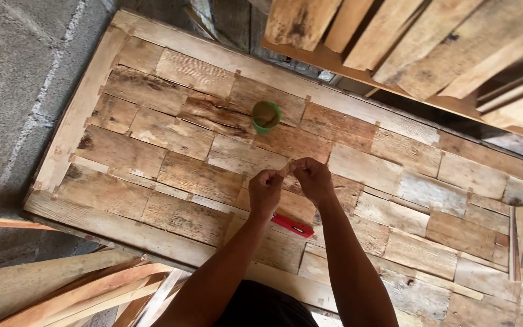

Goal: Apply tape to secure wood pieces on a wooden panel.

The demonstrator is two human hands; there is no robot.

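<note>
Hands meet above wood panel (171, 136): left grip (266, 188), right grip (313, 178) pinch small wood sliver (285, 169).

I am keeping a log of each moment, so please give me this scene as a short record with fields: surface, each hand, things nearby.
surface: wooden panel made of many rough rectangular pieces in a plank frame, lying flat
left hand: raised over the panel, fingers pinched on a small pale piece
right hand: pinches the same piece from the other side
cup: green cup stands on the panel, beyond the hands
tool: red flat tool lies on the panel under the forearms
surroundings: loose boards stacked at top right, planks at bottom left
</note>
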